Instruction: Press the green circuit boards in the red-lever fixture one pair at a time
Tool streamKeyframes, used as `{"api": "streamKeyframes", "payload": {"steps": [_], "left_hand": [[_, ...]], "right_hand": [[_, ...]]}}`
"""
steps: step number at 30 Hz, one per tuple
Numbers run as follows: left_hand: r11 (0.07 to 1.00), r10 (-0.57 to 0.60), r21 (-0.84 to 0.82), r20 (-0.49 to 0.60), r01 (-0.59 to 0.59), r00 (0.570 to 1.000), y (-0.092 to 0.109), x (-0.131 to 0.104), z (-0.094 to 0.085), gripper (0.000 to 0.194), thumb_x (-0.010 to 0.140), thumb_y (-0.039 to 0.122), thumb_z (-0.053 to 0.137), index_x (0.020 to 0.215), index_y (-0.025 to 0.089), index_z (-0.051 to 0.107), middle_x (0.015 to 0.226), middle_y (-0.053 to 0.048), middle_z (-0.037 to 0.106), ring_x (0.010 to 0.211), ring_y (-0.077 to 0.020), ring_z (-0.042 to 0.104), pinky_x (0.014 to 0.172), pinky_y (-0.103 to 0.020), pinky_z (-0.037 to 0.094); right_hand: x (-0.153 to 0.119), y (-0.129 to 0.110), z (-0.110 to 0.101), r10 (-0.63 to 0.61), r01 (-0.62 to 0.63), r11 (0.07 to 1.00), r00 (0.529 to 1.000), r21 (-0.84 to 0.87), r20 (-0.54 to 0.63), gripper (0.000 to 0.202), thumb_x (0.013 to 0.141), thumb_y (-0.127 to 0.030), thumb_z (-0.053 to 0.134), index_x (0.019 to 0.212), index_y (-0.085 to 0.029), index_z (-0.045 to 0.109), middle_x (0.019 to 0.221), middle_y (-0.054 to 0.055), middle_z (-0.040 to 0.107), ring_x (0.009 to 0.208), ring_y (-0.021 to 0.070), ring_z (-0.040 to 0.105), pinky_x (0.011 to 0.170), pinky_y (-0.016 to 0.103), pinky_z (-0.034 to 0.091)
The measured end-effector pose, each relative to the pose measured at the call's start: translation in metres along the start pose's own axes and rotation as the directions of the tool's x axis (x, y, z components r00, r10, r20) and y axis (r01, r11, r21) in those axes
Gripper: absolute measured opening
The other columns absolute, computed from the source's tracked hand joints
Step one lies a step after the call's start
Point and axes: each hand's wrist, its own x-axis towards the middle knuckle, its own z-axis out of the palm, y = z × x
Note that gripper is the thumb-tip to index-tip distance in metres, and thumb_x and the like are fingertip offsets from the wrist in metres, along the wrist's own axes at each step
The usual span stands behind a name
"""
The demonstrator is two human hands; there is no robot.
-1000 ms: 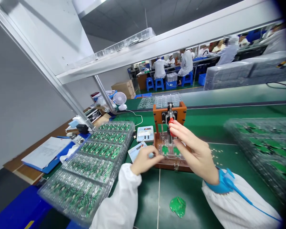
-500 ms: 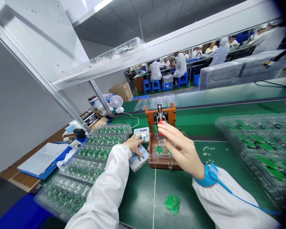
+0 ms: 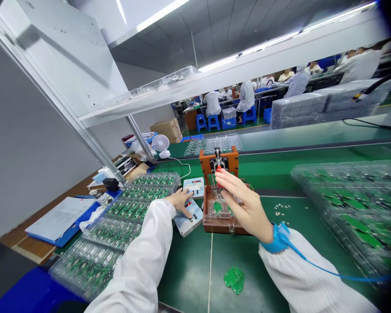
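My left hand [image 3: 181,201], its fingers spread, rests on a pale blue instrument box [image 3: 189,221] with a lit red display. A second similar box [image 3: 194,187] lies just behind it. My right hand [image 3: 244,204] is at the red clamp handle [image 3: 218,171], fingers stretched and close together along it, thumb underneath. The handle belongs to an orange and brown test fixture [image 3: 219,227]. Inside its clear plate sits a green circuit board [image 3: 217,207], partly covered by the clamp parts. A blue wrist strap [image 3: 276,239] with a cord is around my right wrist.
Clear trays of circuit boards [image 3: 130,208] stand at left, with another boarded tray [image 3: 352,204] at right. Loose green boards [image 3: 234,279] lie near the front. Small pale pieces [image 3: 282,208] are scattered right of the fixture. A white fan [image 3: 160,143] stands behind.
The view has tilted up slightly and shifted. Both hands keep nearly the same places, the left on the box and the right at the red handle.
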Motion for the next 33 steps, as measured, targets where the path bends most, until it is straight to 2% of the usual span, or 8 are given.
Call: {"api": "streamKeyframes", "payload": {"steps": [14,23,25,28,30,31,32,33], "left_hand": [[0.998,-0.046,0.052,0.068,0.042,0.997,0.006,0.001,-0.003,0.148,0.049,0.072,0.087,0.166,0.025,0.009,0.172,-0.014,-0.005,0.156,-0.0480,-0.005,0.124,-0.066,0.017],[0.995,-0.059,0.078,0.053,0.055,0.997,0.017,-0.001,-0.006,0.142,0.048,0.065,0.090,0.164,0.026,0.019,0.172,-0.014,-0.001,0.156,-0.0486,-0.005,0.122,-0.070,0.016],[0.995,-0.068,0.069,-0.021,0.069,0.997,0.024,-0.014,-0.014,0.137,0.045,0.057,0.094,0.161,0.023,0.029,0.171,-0.017,0.005,0.155,-0.0504,0.002,0.121,-0.069,0.020],[1.000,-0.016,0.018,-0.203,0.020,0.979,0.048,-0.051,-0.024,0.105,0.055,0.042,0.093,0.148,0.018,0.050,0.158,-0.022,0.043,0.144,-0.0495,0.040,0.114,-0.061,0.039],[0.999,0.048,-0.001,-0.261,-0.049,0.964,0.078,-0.078,-0.018,0.067,0.073,0.040,0.082,0.133,0.022,0.061,0.127,-0.013,0.071,0.116,-0.0384,0.067,0.101,-0.049,0.052],[0.995,0.099,-0.003,-0.283,-0.104,0.954,0.098,-0.090,-0.009,0.047,0.078,0.040,0.079,0.122,0.026,0.066,0.112,-0.006,0.076,0.105,-0.0326,0.071,0.095,-0.044,0.054],[0.978,0.198,0.001,-0.286,-0.206,0.937,0.120,-0.099,0.005,0.030,0.079,0.040,0.079,0.105,0.029,0.071,0.099,-0.001,0.077,0.096,-0.0283,0.073,0.088,-0.038,0.056],[0.904,0.417,0.023,-0.273,-0.427,0.867,0.144,-0.105,0.023,0.017,0.080,0.037,0.079,0.092,0.028,0.071,0.088,-0.001,0.076,0.085,-0.0267,0.073,0.077,-0.036,0.056]], "right_hand": [[0.000,0.000,0.001,-0.006,0.005,1.000,1.000,-0.013,-0.016,0.052,0.102,-0.011,0.052,0.146,-0.036,0.056,0.147,0.001,0.062,0.143,0.0236,0.052,0.119,0.048,0.049],[-0.001,0.000,0.002,0.007,-0.008,1.000,1.000,-0.022,-0.011,0.049,0.102,-0.013,0.052,0.146,-0.036,0.057,0.147,0.001,0.062,0.143,0.0250,0.053,0.119,0.050,0.048],[-0.001,0.000,0.002,0.008,-0.008,1.000,1.000,-0.016,-0.009,0.051,0.102,-0.012,0.052,0.147,-0.037,0.056,0.148,0.001,0.062,0.144,0.0241,0.051,0.120,0.050,0.047],[0.000,0.000,0.002,0.010,-0.010,1.000,1.000,-0.011,-0.009,0.053,0.102,-0.011,0.052,0.148,-0.038,0.054,0.148,0.000,0.061,0.145,0.0234,0.050,0.120,0.049,0.047],[0.000,0.000,0.002,0.009,-0.009,1.000,1.000,-0.020,-0.008,0.053,0.102,-0.011,0.051,0.148,-0.038,0.054,0.148,0.000,0.062,0.145,0.0240,0.051,0.120,0.050,0.047],[0.000,0.000,0.002,0.008,-0.008,1.000,1.000,-0.025,-0.008,0.052,0.102,-0.012,0.051,0.148,-0.037,0.055,0.147,0.001,0.062,0.144,0.0245,0.051,0.120,0.050,0.048],[-0.001,0.000,0.002,0.006,-0.006,1.000,1.000,-0.029,-0.009,0.052,0.102,-0.012,0.051,0.147,-0.037,0.055,0.147,0.001,0.062,0.144,0.0250,0.052,0.119,0.050,0.048],[-0.001,0.000,0.002,0.006,-0.006,0.999,1.000,-0.033,-0.011,0.052,0.102,-0.012,0.051,0.147,-0.037,0.055,0.147,0.001,0.062,0.144,0.0253,0.052,0.119,0.051,0.048]]}}
